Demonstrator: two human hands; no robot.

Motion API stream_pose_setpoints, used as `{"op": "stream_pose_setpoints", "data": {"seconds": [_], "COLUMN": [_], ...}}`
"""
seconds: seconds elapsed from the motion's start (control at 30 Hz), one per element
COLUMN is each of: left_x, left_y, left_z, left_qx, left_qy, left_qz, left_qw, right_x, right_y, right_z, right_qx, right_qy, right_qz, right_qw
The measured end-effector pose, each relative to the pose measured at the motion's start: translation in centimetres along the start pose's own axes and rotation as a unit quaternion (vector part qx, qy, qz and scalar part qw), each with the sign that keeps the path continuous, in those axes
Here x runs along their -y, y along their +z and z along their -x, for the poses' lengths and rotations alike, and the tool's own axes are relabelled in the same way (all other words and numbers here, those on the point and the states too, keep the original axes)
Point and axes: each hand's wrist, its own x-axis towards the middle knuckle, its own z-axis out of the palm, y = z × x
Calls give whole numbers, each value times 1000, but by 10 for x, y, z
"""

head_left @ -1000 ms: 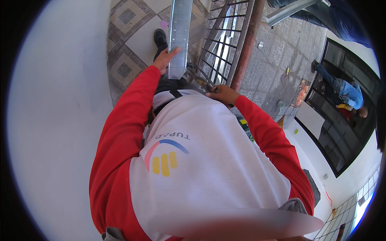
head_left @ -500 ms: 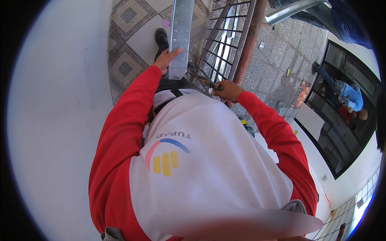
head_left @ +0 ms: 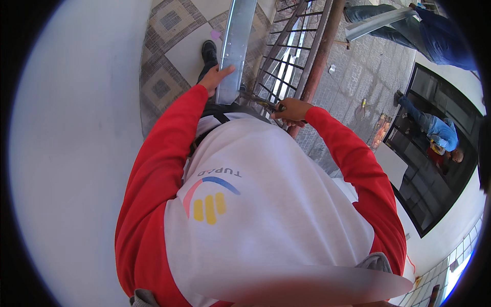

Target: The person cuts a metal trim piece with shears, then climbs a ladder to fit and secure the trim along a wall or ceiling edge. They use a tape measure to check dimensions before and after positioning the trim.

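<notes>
My left hand [head_left: 215, 81] is closed around the left edge of a long silver metal channel [head_left: 237, 43], near its close end, with the thumb lying across its face. The channel runs up and away from me, over the tiled floor. Off to the right of that end, my right hand [head_left: 293, 109] is wrapped round the handles of dark tin snips [head_left: 260, 101]. Their jaws point left at the channel's near right corner. Whether the blades touch the metal is too small to tell.
Right of the channel stands a dark metal grille [head_left: 291, 56] beside a rusty red post [head_left: 323, 51]. A white wall [head_left: 76, 143] fills the left. A person in dark blue [head_left: 445, 38] holds another metal channel [head_left: 381, 23]; a person in light blue [head_left: 441, 132] is by the dark window [head_left: 434, 169].
My right hand and the snips have shifted slightly, still by the channel's end. The view has moved a little. My left hand keeps its hold.
</notes>
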Motion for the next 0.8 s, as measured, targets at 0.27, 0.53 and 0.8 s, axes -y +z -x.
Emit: {"op": "stream_pose_setpoints", "data": {"seconds": [0.27,0.53,0.8], "left_x": [-3,-5,-9], "left_y": [-11,-20,-21], "left_z": [4,8,11], "left_qx": [16,25,11], "left_qy": [19,16,11], "left_qz": [-10,2,-16], "left_qw": [1000,1000,1000], "right_x": [-1,17,26], "right_y": [6,-1,-14], "right_z": [-7,-4,-14], "right_qx": [-91,-73,-12], "right_qy": [-88,-67,-13], "right_qz": [39,52,47], "right_qw": [991,994,999]}}
